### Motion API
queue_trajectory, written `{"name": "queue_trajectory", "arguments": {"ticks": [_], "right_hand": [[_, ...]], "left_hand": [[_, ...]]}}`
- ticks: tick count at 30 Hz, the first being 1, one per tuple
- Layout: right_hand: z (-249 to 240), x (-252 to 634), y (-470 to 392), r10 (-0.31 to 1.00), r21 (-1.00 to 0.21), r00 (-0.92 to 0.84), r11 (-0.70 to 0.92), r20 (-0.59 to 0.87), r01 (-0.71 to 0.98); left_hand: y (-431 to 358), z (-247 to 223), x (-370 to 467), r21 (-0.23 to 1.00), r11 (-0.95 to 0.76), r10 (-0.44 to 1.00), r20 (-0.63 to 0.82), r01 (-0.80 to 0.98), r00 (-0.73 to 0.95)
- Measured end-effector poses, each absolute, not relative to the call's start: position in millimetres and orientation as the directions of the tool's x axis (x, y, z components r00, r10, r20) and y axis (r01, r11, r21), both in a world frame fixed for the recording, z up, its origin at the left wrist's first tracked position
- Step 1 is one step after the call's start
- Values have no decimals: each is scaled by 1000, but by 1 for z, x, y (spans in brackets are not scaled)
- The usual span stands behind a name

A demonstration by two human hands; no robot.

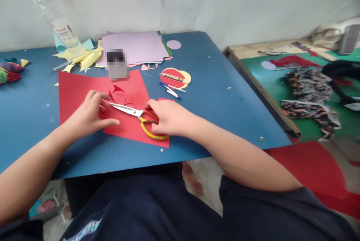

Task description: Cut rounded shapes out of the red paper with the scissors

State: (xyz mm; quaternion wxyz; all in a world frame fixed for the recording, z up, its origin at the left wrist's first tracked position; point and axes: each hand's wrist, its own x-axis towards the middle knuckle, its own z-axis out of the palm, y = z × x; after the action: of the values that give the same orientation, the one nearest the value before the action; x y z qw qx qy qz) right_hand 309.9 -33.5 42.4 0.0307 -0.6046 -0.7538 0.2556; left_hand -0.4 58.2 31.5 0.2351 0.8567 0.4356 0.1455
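My right hand (167, 117) is wrapped round the handles of a pair of scissors (131, 111) with red and yellow grips. Their closed blades point left, towards my left hand (97, 111). That hand is held over the red paper (75, 91), its thumb and fingers apart and holding nothing. Several red paper scraps (119, 96) lie on the sheet just beyond the blades. The red paper rests near the front edge of the blue table (225, 121).
Behind are stacked purple sheets (137, 46), yellow scraps (91, 59) and a clear bottle (64, 33). Red and yellow circles (171, 73) lie right of centre with pens (172, 92) beside them. Patterned cloth (303, 85) lies on a green table (255, 72) at right.
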Motion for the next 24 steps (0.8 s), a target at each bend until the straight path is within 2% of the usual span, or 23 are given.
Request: {"name": "queue_trajectory", "arguments": {"ticks": [4,6,9,12,15,19,21,24], "right_hand": [[35,310,-35,944,-464,-204,65,-257,883],[29,312,-33,959,-566,-153,-8,-237,825],[20,315,-29,979,-780,-81,-97,-186,619],[17,317,-26,997,-894,-29,-55,-76,444],[18,319,-25,998,-936,15,47,55,349],[12,320,-23,993,-950,42,92,110,297],[7,319,-21,991,-953,66,94,118,287],[2,316,-20,983,-951,121,101,142,293]], "left_hand": [[62,29,-9,522,-502,830,66,689,554],[64,28,-9,512,-515,814,43,687,579],[62,28,-9,478,-554,771,-15,682,637],[55,26,-9,427,-608,728,-39,670,685],[42,24,-10,377,-656,695,-38,654,718],[31,22,-4,354,-700,648,-52,620,760],[32,21,2,384,-702,635,-43,600,771],[35,19,12,501,-667,635,-6,552,772]]}}
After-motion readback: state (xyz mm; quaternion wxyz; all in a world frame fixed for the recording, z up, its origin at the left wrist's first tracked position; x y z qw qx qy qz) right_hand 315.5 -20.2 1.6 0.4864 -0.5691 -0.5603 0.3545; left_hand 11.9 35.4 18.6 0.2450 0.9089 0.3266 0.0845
